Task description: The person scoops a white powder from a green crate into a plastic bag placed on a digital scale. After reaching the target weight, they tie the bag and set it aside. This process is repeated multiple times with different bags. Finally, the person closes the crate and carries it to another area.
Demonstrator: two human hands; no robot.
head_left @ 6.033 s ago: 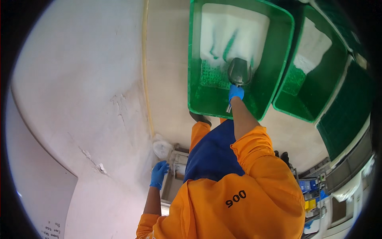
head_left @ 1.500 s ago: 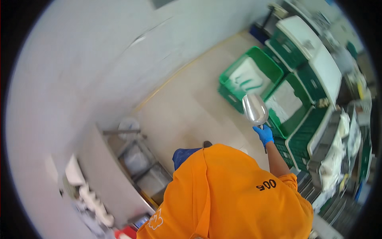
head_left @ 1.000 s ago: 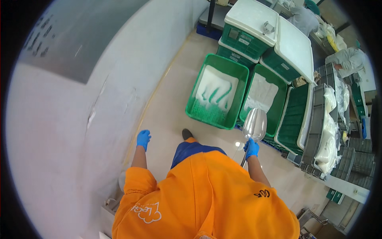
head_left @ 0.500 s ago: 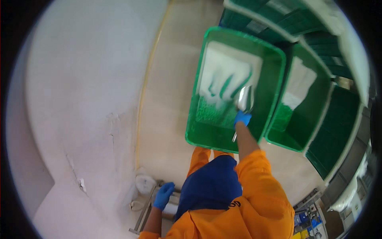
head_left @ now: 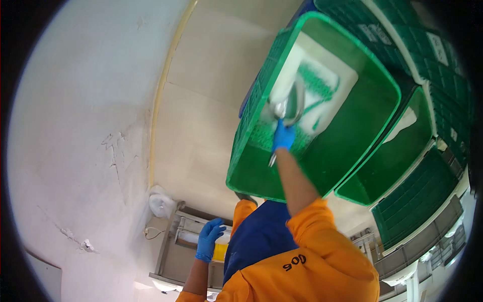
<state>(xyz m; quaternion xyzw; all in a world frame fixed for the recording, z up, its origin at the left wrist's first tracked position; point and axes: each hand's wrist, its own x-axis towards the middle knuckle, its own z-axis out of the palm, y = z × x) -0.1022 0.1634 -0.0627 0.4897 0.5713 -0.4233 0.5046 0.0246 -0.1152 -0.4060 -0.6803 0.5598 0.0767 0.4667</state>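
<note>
The scoop (head_left: 288,104) is in the near crate (head_left: 251,156), on the white powder (head_left: 322,83). A second crate (head_left: 397,166) sits right of it. The shelf (head_left: 173,251) is left, beside the wall (head_left: 75,151).

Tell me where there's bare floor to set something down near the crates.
Bare floor lies between the white wall and the green crate where the right hand holds the metal scoop. Right of it, more crates crowd together.

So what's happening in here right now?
A person in orange with blue gloves leans over a green crate on the floor. The right hand has its grip on a metal scoop, pushed into the white powder inside. The left hand hangs open near a metal cart by the wall.
</note>
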